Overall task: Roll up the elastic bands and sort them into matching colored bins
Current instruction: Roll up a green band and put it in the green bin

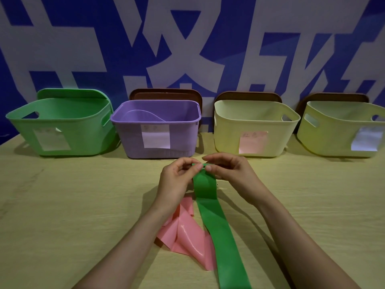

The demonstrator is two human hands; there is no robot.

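The green band [210,207] is held up by its far end, where both hands pinch it: the left hand [177,176] and the right hand [231,172] meet thumb to thumb over the first small fold, fingers curled round the strip's end. From the pinch the band hangs down and runs flat along the table [62,205] toward the person, passing between the two forearms. Just left of it, below the left wrist, a pink band [185,232] lies crumpled on the table, its edge tucked under the green strip. Beyond the hands stands a row of four bins: green bin [62,130] far left, purple bin [156,132] just beyond the left hand, cream bin [254,132] beyond the right, pale yellow-green bin [341,132] far right. Each carries a paper label.
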